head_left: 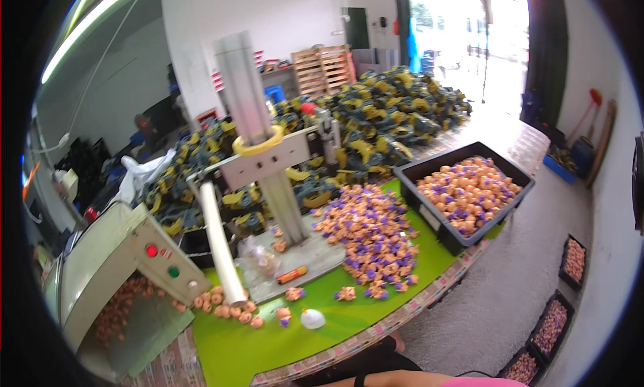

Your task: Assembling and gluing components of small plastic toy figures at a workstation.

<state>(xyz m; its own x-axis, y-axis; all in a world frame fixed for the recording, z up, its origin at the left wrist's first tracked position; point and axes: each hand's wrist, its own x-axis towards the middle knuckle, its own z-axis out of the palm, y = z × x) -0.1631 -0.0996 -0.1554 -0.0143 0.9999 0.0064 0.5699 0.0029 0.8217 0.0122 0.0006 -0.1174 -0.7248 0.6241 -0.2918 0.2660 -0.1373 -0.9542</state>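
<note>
Neither of my hands shows. Only a forearm of mine (396,378) with a black wristband and a pink sleeve crosses the lower edge; its hand is cut off. On the green mat (235,350) above it lie a white dome-shaped piece (312,318) and a small peach-and-purple figure part (284,316). Several round peach pieces (231,310) cluster to their left. A large heap of peach-and-purple figure parts (372,236) sits at the mat's middle right. An orange tube-shaped object (292,275) rests on the metal base plate (325,256).
A metal column stand (285,206) with a white bar (221,246) rises from the table. To its left stands a machine (144,243) with red and green buttons. A black crate (456,236) holds more parts. Dark green-and-yellow pieces (402,105) pile behind. Filled trays (573,261) lie on the floor.
</note>
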